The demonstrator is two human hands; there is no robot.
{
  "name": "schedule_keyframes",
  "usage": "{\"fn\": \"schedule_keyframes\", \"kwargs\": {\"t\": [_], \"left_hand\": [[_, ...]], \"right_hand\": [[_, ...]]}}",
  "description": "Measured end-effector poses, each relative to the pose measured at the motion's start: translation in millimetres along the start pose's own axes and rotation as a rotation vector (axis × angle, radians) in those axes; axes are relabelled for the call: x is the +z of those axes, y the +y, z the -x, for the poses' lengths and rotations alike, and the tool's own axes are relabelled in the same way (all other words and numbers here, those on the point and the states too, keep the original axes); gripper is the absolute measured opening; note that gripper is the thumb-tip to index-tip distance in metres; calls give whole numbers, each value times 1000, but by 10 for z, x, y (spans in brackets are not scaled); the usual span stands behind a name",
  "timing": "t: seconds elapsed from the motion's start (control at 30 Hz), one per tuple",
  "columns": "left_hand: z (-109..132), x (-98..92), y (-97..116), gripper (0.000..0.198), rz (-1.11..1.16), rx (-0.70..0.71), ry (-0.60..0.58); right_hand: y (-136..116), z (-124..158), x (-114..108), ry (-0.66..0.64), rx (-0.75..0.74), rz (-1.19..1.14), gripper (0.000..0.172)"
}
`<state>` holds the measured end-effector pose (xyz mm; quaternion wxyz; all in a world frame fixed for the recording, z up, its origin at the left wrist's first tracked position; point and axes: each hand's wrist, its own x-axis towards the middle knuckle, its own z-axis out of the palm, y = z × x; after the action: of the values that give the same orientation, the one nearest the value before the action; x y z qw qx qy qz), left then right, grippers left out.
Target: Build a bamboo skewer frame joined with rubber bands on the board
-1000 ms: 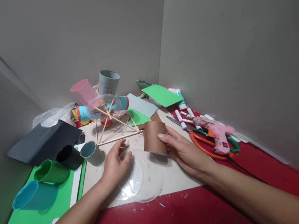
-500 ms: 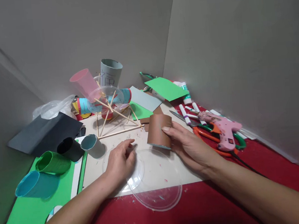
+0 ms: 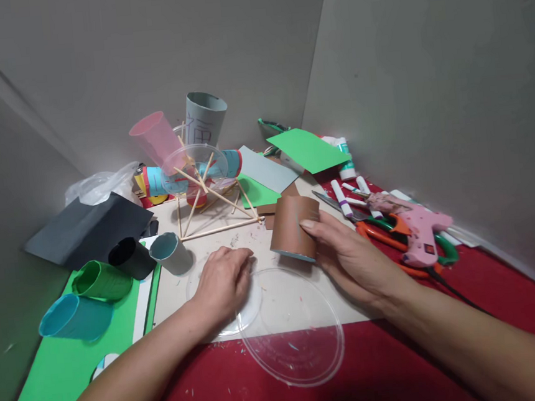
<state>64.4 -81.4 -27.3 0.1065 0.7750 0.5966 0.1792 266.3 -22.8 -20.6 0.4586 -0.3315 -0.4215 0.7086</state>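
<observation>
My right hand (image 3: pixel 351 252) holds a short brown paper tube (image 3: pixel 294 229), with the thumb on its outer side and the other fingers behind it. A light blue lining shows at the tube's lower rim. To its left, my left hand (image 3: pixel 225 276) rests loosely over a clear plastic lid (image 3: pixel 249 317), fingers bent and nothing visible in them. A second, larger clear lid (image 3: pixel 325 351) overlaps the pale board and red cloth just below the tube. Left of my left hand lies a small grey-blue paper tube (image 3: pixel 176 255).
A stick-frame wheel (image 3: pixel 200 184) with a pink cup (image 3: pixel 156 138) and paper tubes stands behind. Black, green (image 3: pixel 106 283) and blue tubes (image 3: pixel 76 317) lie left. A pink glue gun (image 3: pixel 422 230), orange-handled scissors (image 3: pixel 378 237) and markers (image 3: pixel 341 197) lie right. Green paper (image 3: pixel 307 150) lies behind.
My left hand's fingers have bent in a little over the lid. The brown tube stays in my right hand, held much the same. The whole view has shifted slightly.
</observation>
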Motion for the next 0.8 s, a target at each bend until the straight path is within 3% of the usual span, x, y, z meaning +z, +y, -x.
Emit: {"fn": "schedule_keyframes", "kwargs": {"t": [0.3, 0.8], "left_hand": [[49, -19, 125, 19, -274, 53, -46], [140, -13, 223, 15, 145, -113, -201]], "right_hand": [[-11, 28, 2, -23, 11, 2, 49], [-29, 51, 11, -32, -11, -64, 44]]}}
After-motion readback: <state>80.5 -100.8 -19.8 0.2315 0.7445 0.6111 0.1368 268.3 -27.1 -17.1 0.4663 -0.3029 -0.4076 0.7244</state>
